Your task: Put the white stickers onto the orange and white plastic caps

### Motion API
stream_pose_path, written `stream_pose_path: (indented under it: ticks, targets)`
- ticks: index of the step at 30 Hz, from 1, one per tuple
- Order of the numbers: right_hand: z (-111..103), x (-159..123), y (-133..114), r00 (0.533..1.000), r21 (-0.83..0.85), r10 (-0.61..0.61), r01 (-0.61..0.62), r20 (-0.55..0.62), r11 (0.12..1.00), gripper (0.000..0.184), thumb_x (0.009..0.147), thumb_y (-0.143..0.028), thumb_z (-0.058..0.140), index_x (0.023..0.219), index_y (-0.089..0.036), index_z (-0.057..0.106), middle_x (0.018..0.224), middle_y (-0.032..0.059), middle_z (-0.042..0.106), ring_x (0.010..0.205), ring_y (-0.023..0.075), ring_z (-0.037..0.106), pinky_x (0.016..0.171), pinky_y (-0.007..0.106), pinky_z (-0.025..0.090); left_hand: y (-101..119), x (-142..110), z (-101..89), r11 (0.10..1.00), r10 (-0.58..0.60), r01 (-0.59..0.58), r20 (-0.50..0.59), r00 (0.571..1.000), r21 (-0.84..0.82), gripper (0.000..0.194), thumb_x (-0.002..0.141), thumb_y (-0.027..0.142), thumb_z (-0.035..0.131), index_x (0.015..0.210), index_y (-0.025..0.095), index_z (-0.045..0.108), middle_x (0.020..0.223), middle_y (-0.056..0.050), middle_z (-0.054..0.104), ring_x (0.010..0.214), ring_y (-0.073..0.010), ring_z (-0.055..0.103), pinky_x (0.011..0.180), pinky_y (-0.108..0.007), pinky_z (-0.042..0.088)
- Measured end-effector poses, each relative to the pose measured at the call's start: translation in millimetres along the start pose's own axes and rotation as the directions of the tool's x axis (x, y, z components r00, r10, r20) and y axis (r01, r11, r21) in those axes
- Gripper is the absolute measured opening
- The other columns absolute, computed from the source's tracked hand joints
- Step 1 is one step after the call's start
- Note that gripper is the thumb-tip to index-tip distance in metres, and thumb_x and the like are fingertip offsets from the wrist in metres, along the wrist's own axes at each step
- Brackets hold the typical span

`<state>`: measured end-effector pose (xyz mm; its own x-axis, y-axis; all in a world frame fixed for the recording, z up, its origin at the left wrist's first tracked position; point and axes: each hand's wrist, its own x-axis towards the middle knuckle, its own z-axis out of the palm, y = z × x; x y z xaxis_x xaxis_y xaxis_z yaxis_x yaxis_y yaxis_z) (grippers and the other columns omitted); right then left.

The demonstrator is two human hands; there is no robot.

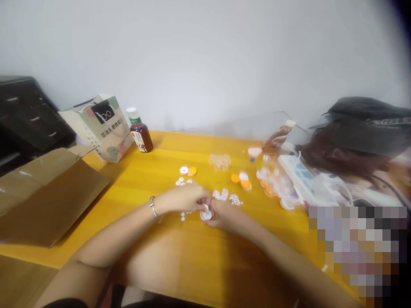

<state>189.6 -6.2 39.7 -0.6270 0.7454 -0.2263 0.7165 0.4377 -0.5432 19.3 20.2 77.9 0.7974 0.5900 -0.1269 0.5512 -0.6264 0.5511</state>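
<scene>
A white round disc [206,214], like a small lid, is held just over the yellow table in front of me. Fingers of my right hand [221,211] curl round its right side, with the thumb along the lower edge. My left hand [192,197] comes in from above with its fingers pinched at the disc's upper edge; whatever they grip is too small and blurred to make out. Small white round pieces [183,216] lie under and left of my left hand. Behind my right hand are white lacy cut-outs [236,199].
A white ring and yellow disc [192,171], orange and white discs [245,185] and clear cups [220,161] lie farther back. A dark bottle [141,136], paper bag [111,128] and cardboard box [54,201] stand left. Packed discs [272,184] and a power strip [300,177] lie right.
</scene>
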Motion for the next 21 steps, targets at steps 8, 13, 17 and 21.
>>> stream_pose_path:
  ticks: [8, 13, 17, 21]
  targets:
    - [2.3, 3.5, 8.5, 0.998, 0.03, 0.021, -0.019, -0.056, 0.999, 0.006, 0.067, -0.015, 0.054, 0.068, -0.018, 0.05, 0.059, -0.0034, 0.05, 0.053, 0.0097, 0.044, 0.049, 0.021, 0.024, -6.3, 11.5, 15.4, 0.996, 0.015, -0.013, -0.023, 1.0, 0.087, 0.008, 0.074, 0.012, 0.056, 0.076, 0.017, 0.062, 0.075, 0.0, 0.066, 0.066, -0.0119, 0.058, 0.058, -0.019, 0.038]
    - [1.7, 4.3, 9.4, 0.997, 0.07, 0.01, -0.005, -0.072, 0.998, 0.007, 0.065, -0.014, 0.055, 0.065, -0.018, 0.049, 0.057, -0.0043, 0.049, 0.052, 0.0087, 0.042, 0.048, 0.021, 0.023, -8.8, 12.7, 20.2, 0.995, 0.041, -0.037, -0.035, 0.999, 0.096, 0.008, 0.075, 0.012, 0.055, 0.075, 0.017, 0.061, 0.076, -0.001, 0.066, 0.069, -0.0129, 0.059, 0.06, -0.019, 0.039]
    - [2.6, 5.0, 10.8, 0.997, 0.101, 0.002, 0.006, -0.08, 0.995, 0.008, 0.067, -0.017, 0.055, 0.066, -0.019, 0.047, 0.057, -0.0042, 0.05, 0.053, 0.0091, 0.043, 0.048, 0.02, 0.024, -8.0, 12.3, 19.7, 0.994, 0.038, -0.035, -0.027, 0.999, 0.1, 0.008, 0.075, 0.013, 0.055, 0.076, 0.017, 0.062, 0.077, -0.002, 0.067, 0.07, -0.0139, 0.06, 0.061, -0.02, 0.04]
    - [3.2, 4.6, 12.2, 0.996, 0.084, 0.004, 0.003, -0.087, 0.996, 0.009, 0.066, -0.017, 0.055, 0.068, -0.019, 0.047, 0.058, -0.0042, 0.049, 0.052, 0.0086, 0.042, 0.048, 0.02, 0.025, -7.7, 11.2, 15.1, 0.996, 0.028, -0.025, -0.037, 0.999, 0.089, 0.012, 0.075, 0.011, 0.054, 0.079, 0.017, 0.063, 0.078, -0.002, 0.067, 0.07, -0.0133, 0.06, 0.062, -0.02, 0.04]
